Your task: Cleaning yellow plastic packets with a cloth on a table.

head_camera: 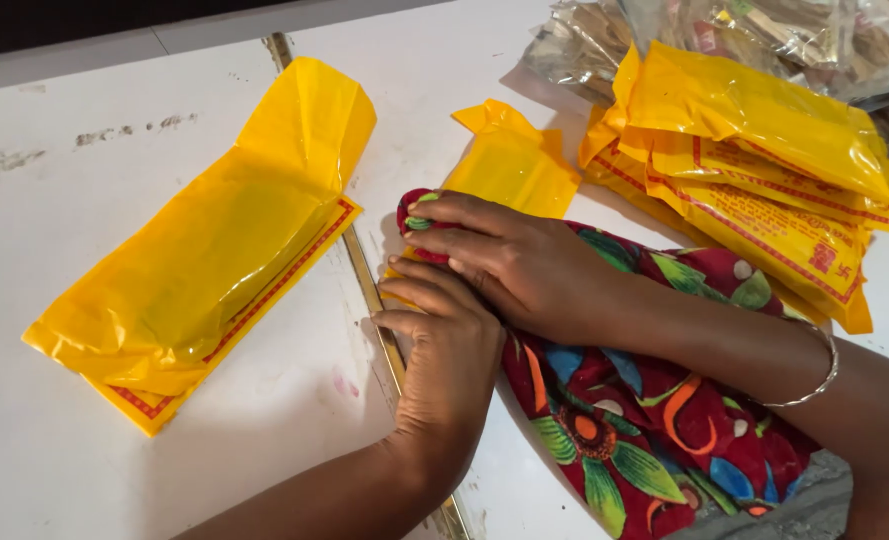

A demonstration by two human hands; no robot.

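Nearest to the camera lies a red flowered cloth (pixel 654 430), spread on the white bench (pixel 54 470) at the near right. It looks soft and light, so it will fold and slide easily. Both hands press on its left end. The left hand (pixel 449 365) lies flat with the fingers together, not closed around anything. The right hand (pixel 514 265) crosses over it and its fingertips pinch the rolled end of the cloth, beside a small yellow packet (pixel 514 165). This packet is thin plastic, probably slippery, and I judge it better to take it by an edge. Further left lies a long yellow packet (pixel 214 250). At the far right is a stack of yellow packets (pixel 754 150), with clear bags (pixel 764 30) behind.
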